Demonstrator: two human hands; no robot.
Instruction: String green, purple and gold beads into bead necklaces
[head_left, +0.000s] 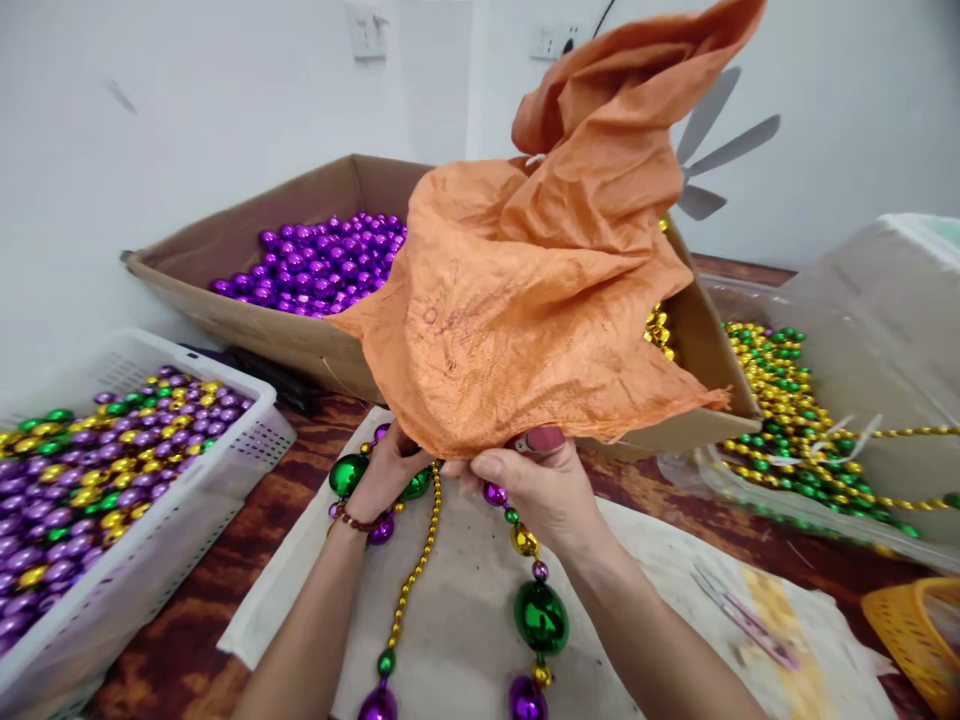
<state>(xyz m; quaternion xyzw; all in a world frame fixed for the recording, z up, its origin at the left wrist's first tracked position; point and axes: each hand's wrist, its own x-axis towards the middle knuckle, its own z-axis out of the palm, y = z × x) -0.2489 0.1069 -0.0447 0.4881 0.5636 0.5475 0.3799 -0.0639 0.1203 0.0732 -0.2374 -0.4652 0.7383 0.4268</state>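
Observation:
My left hand [391,478], with a dark beaded bracelet at the wrist, is closed at the lower edge of an orange woven sack [487,330]. A strand of small gold beads [417,573] hangs from its fingertips. My right hand [536,490] pinches a bead necklace [541,614] of purple, green and gold balls, which hangs down in front of me. The sack's edge touches or covers the fingertips of both hands, so the exact grip is partly hidden. Beside my left wrist are a large green ball [347,475] and smaller purple and gold ones.
Behind the sack is a cardboard box [255,330] of purple and gold beads. A white basket [247,385] of mixed beads stands left; a clear bin [892,545] of gold and green strands stands right. Scissors [750,615] lie on white cloth [645,570] near a yellow basket [911,630].

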